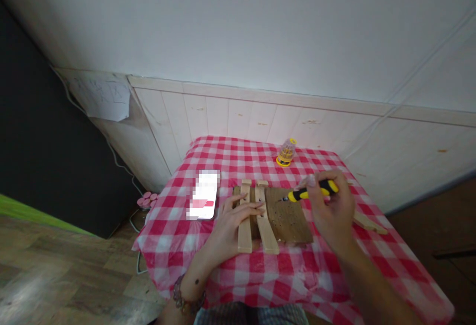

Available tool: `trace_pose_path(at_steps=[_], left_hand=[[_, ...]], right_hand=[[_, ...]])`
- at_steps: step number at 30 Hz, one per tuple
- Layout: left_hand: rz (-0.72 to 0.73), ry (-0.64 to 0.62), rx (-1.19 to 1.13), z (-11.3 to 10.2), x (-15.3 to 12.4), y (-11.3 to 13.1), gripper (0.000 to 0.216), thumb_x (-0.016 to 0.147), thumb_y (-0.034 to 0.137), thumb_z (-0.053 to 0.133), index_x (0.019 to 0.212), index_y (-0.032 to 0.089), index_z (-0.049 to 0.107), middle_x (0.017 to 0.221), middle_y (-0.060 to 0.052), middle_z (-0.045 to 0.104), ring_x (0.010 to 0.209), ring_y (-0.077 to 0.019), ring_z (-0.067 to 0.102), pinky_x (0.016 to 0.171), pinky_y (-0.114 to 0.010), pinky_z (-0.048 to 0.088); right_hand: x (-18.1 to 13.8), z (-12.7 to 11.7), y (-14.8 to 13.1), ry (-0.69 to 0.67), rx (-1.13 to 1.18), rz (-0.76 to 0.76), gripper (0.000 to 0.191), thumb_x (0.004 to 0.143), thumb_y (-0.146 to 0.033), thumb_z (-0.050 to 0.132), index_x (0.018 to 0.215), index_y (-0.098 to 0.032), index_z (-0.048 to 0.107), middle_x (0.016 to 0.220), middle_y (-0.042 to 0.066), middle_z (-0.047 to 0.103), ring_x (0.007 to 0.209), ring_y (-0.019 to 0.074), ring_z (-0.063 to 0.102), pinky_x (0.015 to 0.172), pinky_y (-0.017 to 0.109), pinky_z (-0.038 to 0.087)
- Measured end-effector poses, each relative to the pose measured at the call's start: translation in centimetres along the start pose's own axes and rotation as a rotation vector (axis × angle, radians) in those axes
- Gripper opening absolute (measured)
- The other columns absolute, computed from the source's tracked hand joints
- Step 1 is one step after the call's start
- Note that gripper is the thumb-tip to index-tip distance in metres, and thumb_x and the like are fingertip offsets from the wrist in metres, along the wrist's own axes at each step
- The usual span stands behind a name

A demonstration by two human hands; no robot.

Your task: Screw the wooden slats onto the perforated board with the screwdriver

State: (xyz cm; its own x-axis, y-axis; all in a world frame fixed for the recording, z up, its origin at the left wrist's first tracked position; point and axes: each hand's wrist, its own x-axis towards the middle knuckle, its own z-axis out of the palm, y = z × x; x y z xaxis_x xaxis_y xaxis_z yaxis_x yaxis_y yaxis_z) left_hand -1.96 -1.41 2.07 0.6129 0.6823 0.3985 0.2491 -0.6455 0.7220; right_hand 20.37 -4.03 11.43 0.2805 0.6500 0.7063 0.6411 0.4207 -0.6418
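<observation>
My right hand [332,211] is closed round a yellow-and-black screwdriver [312,192]. The screwdriver's tip points left, at the bare right part of a brown wooden board [292,221], which is dotted with small dark marks. Across the board lie two pale wooden strips, a left strip [245,233] and a right strip [267,230], with small dark spots on them. My left hand [226,228] lies over the left strip, fingers stretched out flat and reaching the right one. Its thumb is hard to make out.
A red-and-white checked cloth [256,278] covers the table. Left of the board lies a phone [204,196] with a lit screen. A clear-topped yellow bit holder [286,153] stands near the wall. More pale wood [368,222] lies at the right, partly behind my right arm.
</observation>
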Motion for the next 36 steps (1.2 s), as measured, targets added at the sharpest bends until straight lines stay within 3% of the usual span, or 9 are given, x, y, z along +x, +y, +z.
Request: trace_pose_path(at_steps=[3,7,12,17,20,24,27,29,36], left_hand=[[-0.034,0.001,-0.019,-0.1,-0.3,0.1,0.060,0.076,0.040,0.088,0.131,0.028,0.064,0.148,-0.009,0.061,0.145,-0.0380,0.038,0.119,-0.061,0.031],[-0.045,0.033,-0.079,0.0,-0.8,0.2,0.074,0.079,0.033,0.085,0.145,0.029,0.051,0.153,-0.011,0.053,0.148,-0.0355,0.034,0.120,-0.059,0.033],[-0.076,0.114,-0.090,0.5,-1.1,0.1,0.072,0.081,0.033,0.082,0.145,0.030,0.051,0.153,-0.012,0.050,0.147,-0.0342,0.038,0.119,-0.056,0.038],[-0.016,0.039,0.002,0.4,-0.9,-0.1,0.051,0.079,0.031,0.085,0.126,0.030,0.066,0.148,-0.008,0.060,0.145,-0.0368,0.038,0.118,-0.062,0.036],[-0.026,0.050,0.053,0.5,-0.9,-0.2,0.048,0.080,0.032,0.084,0.126,0.030,0.068,0.147,-0.008,0.062,0.143,-0.0378,0.041,0.116,-0.062,0.038],[-0.037,0.087,0.111,1.0,-1.1,-0.5,0.045,0.082,0.034,0.083,0.125,0.031,0.070,0.145,-0.007,0.064,0.142,-0.0378,0.044,0.113,-0.061,0.042],[-0.013,0.104,0.121,1.3,-1.2,-0.8,0.046,0.080,0.034,0.085,0.124,0.031,0.070,0.144,-0.006,0.065,0.141,-0.0380,0.043,0.113,-0.062,0.041],[0.027,0.106,0.106,1.2,-1.2,-0.9,0.046,0.080,0.032,0.084,0.123,0.031,0.070,0.142,-0.006,0.066,0.142,-0.0376,0.042,0.113,-0.062,0.041],[0.066,0.087,0.056,0.8,-1.1,-0.9,0.039,0.085,0.030,0.081,0.123,0.032,0.071,0.139,-0.004,0.069,0.139,-0.0364,0.043,0.112,-0.061,0.042]], right_hand=[[1.0,-1.7,1.9,0.013,0.191,0.136,0.032,0.095,-0.057,0.060,0.089,-0.027,0.050,0.072,0.001,0.071,0.071,0.0221,0.073,0.065,0.036,0.059],[1.6,-4.2,5.0,0.144,0.367,0.302,0.040,0.085,-0.060,0.072,0.093,-0.030,0.048,0.071,-0.004,0.068,0.063,0.0225,0.073,0.058,0.037,0.060],[1.8,-7.7,6.8,0.262,0.449,0.260,0.035,0.080,-0.046,0.081,0.092,-0.033,0.051,0.066,-0.003,0.065,0.058,0.0195,0.067,0.054,0.034,0.054],[1.2,-9.5,7.0,0.263,0.391,0.192,0.037,0.083,-0.049,0.079,0.096,-0.034,0.047,0.072,-0.006,0.065,0.045,0.0113,0.049,0.046,0.027,0.041],[0.6,-9.5,7.7,0.162,0.296,0.212,0.035,0.085,-0.051,0.076,0.098,-0.031,0.050,0.076,-0.006,0.063,0.045,0.0092,0.046,0.045,0.024,0.040],[0.7,-8.8,8.9,-0.087,0.085,0.254,0.028,0.090,-0.050,0.068,0.099,-0.025,0.061,0.064,-0.007,0.053,0.044,0.0108,0.045,0.040,0.023,0.036],[1.6,-7.6,9.7,-0.351,-0.234,0.202,0.026,0.096,-0.045,0.057,0.099,-0.021,0.066,0.070,0.000,0.065,0.055,0.0171,0.060,0.047,0.027,0.046],[2.2,-6.3,10.1,-0.503,-0.441,0.184,0.020,0.094,-0.037,0.058,0.092,-0.021,0.069,0.082,0.006,0.075,0.075,0.0220,0.070,0.064,0.033,0.054],[2.9,-1.8,12.0,-0.646,-0.667,0.252,0.011,0.088,-0.014,0.065,0.079,-0.017,0.070,0.080,0.010,0.079,0.075,0.0233,0.072,0.068,0.031,0.048]])
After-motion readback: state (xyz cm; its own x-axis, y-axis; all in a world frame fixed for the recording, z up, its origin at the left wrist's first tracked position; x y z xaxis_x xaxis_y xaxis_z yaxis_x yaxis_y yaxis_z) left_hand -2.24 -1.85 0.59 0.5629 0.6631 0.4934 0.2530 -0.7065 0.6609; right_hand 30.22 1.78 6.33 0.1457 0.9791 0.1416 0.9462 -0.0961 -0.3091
